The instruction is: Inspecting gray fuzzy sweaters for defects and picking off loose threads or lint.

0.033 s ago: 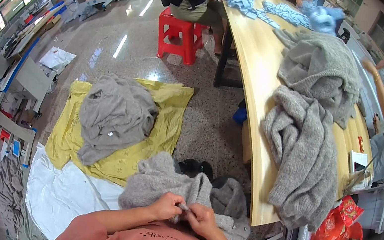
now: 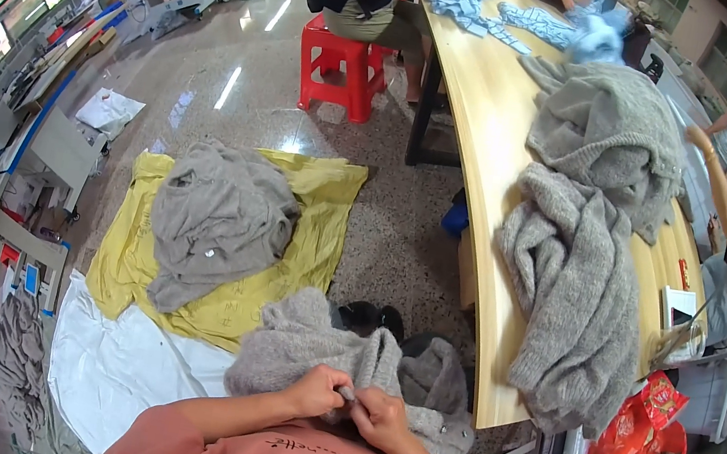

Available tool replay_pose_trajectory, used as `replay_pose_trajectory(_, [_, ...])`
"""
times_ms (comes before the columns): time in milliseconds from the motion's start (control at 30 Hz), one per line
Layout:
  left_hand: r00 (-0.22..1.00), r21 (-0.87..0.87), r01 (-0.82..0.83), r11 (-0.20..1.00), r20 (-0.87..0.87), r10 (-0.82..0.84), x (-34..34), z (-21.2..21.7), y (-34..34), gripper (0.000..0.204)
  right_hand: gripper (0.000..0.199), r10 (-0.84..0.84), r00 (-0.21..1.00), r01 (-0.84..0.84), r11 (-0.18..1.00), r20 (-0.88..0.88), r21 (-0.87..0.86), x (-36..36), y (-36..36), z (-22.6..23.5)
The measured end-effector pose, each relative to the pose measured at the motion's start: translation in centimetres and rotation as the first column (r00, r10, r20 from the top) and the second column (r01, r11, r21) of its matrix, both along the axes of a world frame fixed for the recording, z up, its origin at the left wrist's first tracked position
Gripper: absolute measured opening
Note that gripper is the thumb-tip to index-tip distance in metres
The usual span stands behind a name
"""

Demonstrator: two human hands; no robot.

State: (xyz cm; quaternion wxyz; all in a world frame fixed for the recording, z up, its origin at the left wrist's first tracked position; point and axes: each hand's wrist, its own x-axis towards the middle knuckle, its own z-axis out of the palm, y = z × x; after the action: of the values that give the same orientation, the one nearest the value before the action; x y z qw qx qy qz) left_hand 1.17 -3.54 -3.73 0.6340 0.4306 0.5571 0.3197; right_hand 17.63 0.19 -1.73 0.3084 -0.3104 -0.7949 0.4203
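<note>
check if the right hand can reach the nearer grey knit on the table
Probably yes: nothing visible blocks the way to the nearer grey knit, though the right hand would likely have to let go of the grey garment.

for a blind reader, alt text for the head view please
A left hand and right hand together hold a grey knitted garment. Grey clothes lie on a wooden table at right, a grey heap on a yellow sheet at left.

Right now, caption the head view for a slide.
Left hand and right hand pinch a fuzzy grey knitted garment.
</note>
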Motion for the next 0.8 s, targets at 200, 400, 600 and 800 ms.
replay_pose_trajectory(200, [0.953,-0.185,-0.1,0.978,0.265,0.148,0.8,-0.4,1.4,0.004,0.008,-0.139,0.99,0.12,0.915,-0.022,-0.385,0.2,0.9,-2.0])
replay_pose_trajectory(400, [0.998,0.09,0.047,0.995,-0.037,-0.044,0.7,-1.3,1.6,0.015,0.007,-0.187,0.982,0.179,0.957,-0.015,-0.227,0.1,0.9,-2.2])
replay_pose_trajectory(600, [0.993,-0.004,-0.102,0.995,0.066,0.102,0.0,-0.9,2.7,0.012,0.006,-0.218,0.976,0.215,0.959,0.004,-0.185,0.0,0.6,-2.9])
replay_pose_trajectory(800, [0.986,0.116,0.157,0.981,0.043,-0.162,0.1,-0.7,2.9,0.004,0.008,-0.191,0.981,0.182,0.956,-0.018,-0.232,0.8,0.9,-2.0])
